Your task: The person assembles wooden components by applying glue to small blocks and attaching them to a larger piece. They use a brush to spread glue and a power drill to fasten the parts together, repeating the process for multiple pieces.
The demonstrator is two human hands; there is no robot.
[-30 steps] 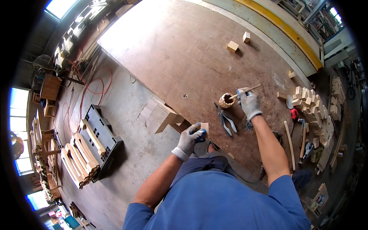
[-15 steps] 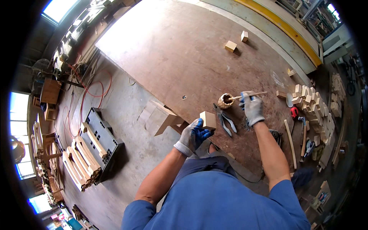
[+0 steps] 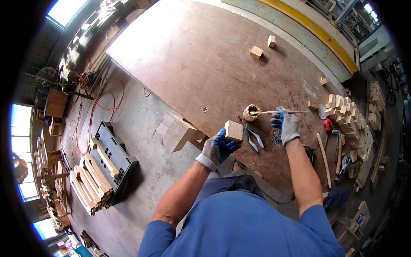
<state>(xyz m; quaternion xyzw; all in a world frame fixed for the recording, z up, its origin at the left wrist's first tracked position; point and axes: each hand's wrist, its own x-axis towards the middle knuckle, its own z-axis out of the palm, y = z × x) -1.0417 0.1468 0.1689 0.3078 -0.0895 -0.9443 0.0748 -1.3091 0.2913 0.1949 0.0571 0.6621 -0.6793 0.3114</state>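
Gloved in grey and blue, my left hand [image 3: 217,149] grips a pale wooden block [image 3: 233,130] near the table's front edge. My right hand [image 3: 286,125], gloved alike, is closed around a thin wooden stick [image 3: 267,112], held nearly level. The stick's left end is at the mouth of a small crusted tan pot [image 3: 251,112]; whether it is inside or just over the rim I cannot tell. Between block and pot lie pincers [image 3: 253,136] with grey handles. A small pile of nails or screws [image 3: 276,138] rests below my right hand.
Two wooden blocks [image 3: 256,52] sit farther back on the brown table [image 3: 205,68]. Many stacked blocks [image 3: 349,115], a red tape measure [image 3: 328,124] and a hammer [image 3: 339,154] lie at the right. On the floor at left, a black pallet [image 3: 124,158] bears wooden slats.
My right hand has shifted slightly right and down, and the stick has swung to nearly level, its tip drawn toward the pot's rim. The left hand with the block has moved slightly up.
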